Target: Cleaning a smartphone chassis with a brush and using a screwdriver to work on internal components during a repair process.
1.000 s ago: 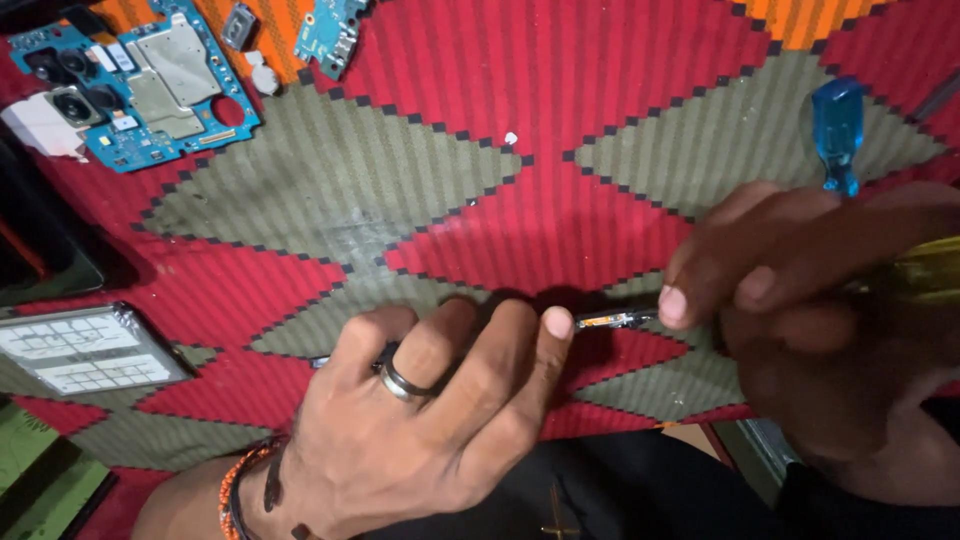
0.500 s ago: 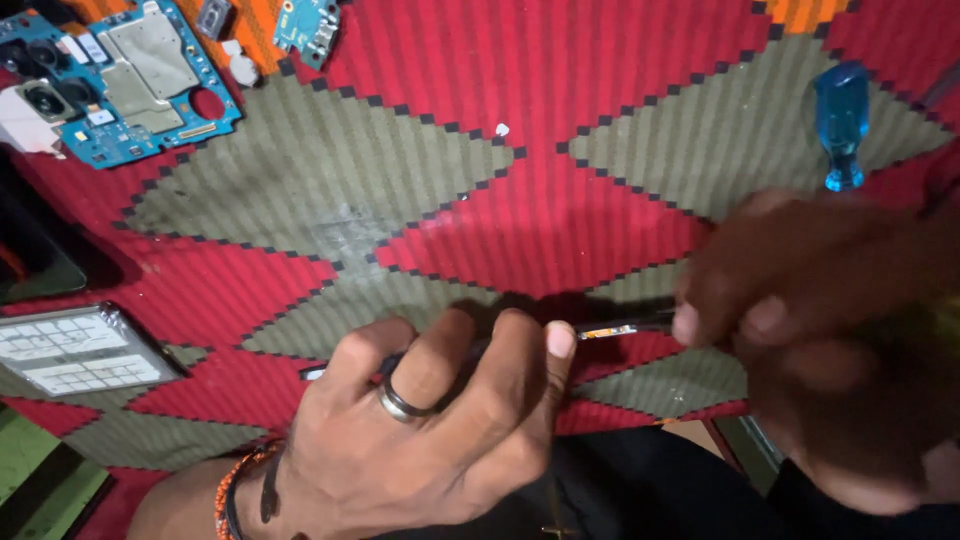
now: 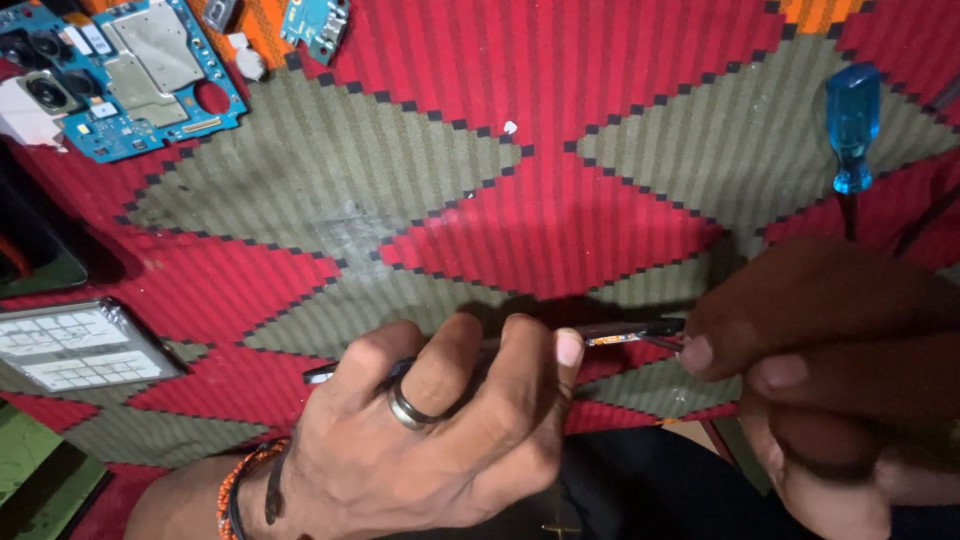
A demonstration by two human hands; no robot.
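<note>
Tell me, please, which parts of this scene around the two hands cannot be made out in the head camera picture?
- Thin dark device, head view: the left hand covers most of it.
- Tool in the right hand: only its tip shows; the fingers hide the handle.
- Blue-handled screwdriver: its shaft runs behind the right hand.
- Blue circuit board: cut off by the top-left edge.
- Flat panel: cut off at the left edge.
</note>
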